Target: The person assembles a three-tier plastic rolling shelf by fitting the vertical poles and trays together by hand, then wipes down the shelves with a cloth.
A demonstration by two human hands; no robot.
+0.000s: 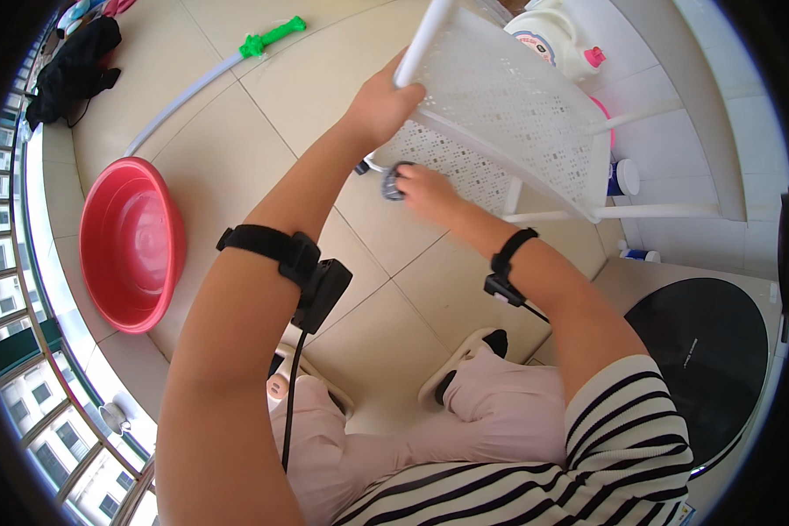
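Observation:
A white plastic shelf rack [508,83] with perforated tiers is tilted on its side at the upper right. My left hand [384,107] is closed around its white frame near the top corner. Lower down, my right hand [427,191] is closed on a small grey, dark-patterned cloth [392,182]. That hand is close to the end of the lower tier [451,162]; whether the cloth touches it I cannot tell. Part of the right fingers is hidden, and the hand is slightly blurred.
A red basin [131,250] stands at the left, near a grey hose with a green nozzle [272,37]. A white jug with a pink cap [548,44] is behind the rack. At the right sits a black-lidded appliance [701,359]. Dark clothing [74,70] lies upper left.

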